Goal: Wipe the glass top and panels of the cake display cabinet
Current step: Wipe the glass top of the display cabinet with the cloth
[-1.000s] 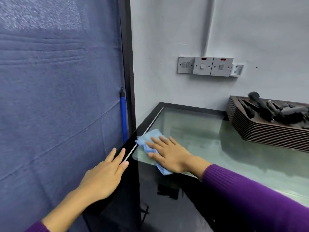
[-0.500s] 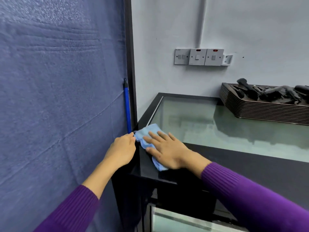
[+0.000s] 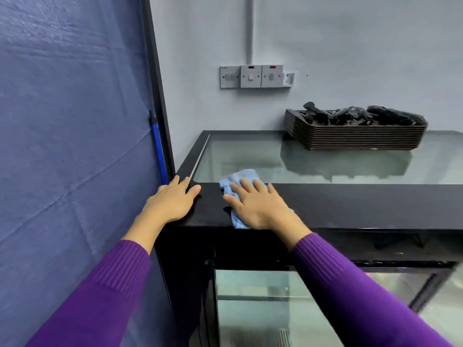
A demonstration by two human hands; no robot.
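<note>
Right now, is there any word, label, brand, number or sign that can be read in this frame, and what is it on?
None can be read.
Leftmost wall switch plate: a tiny mark at its top left corner, too small and blurred to read.
Two switches with red indicators: no text visible.
Stack of trays, cloth, cabinet top: no text visible.

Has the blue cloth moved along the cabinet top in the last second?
Yes. The blue cloth has slid right, away from the cabinet's left corner, under the right hand.
</note>
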